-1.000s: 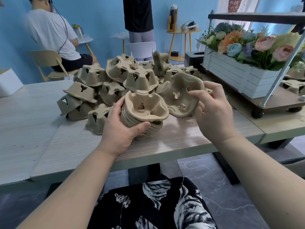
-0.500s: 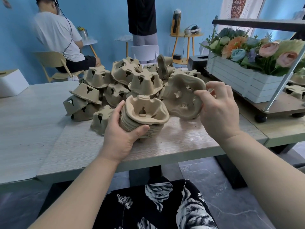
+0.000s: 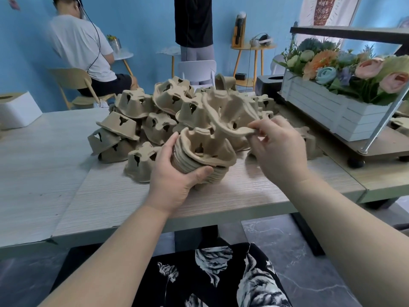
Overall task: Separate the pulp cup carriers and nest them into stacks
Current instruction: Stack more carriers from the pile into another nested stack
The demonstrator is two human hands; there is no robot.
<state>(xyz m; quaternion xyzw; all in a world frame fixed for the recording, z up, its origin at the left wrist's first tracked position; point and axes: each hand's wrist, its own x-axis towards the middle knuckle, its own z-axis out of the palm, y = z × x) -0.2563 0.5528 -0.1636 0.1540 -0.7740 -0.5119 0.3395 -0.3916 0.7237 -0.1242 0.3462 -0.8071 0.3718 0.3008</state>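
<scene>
Bright, even indoor light. Soft shadows fall on the table below and beside the left hand. No glare. Slight motion blur on the right hand; straight lines far right of it bow from wide-angle distortion.

Both bare forearms reached forward over the lap. The left hand was cupped, thumb low and fingers curled round its load. The right hand pinched with thumb and fingertips, knuckles raised.
</scene>
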